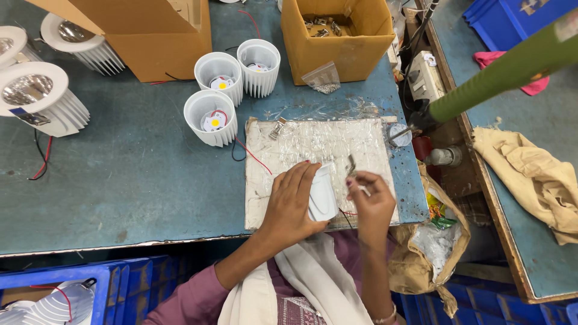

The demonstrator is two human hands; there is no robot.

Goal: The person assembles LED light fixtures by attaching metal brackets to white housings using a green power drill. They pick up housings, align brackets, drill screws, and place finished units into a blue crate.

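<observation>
Left hand: your left hand (pixel 293 201) wraps around a white ribbed lamp housing (pixel 322 194), tipping it on its side over the work mat so its flank faces your other hand.
Right hand: your right hand (pixel 370 201) pinches a small metal spring clip (pixel 351 165) between fingertips, held just beside the housing's upper edge, close enough to meet its side.
Work mat: the plastic-wrapped pad (pixel 319 144) lies on the blue surface (pixel 120 180) right in front of you, giving a soft bed so the housing is not scuffed.
Spare clip: another metal clip (pixel 277 127) rests at the pad's far left corner, within reach.
Waiting housings: three open housings (pixel 212 117) with yellow LED chips stand upright, just beyond the pad, mouths up so the wiring stays visible.
Parts box: the cardboard box (pixel 337 36) of metal parts sits behind the pad, with a small clear bag (pixel 322 78) leaning at its foot.
Finished lamps: reflector-fitted lamps (pixel 36 96) lie well apart at the far left, kept clear of the unfinished ones.
</observation>
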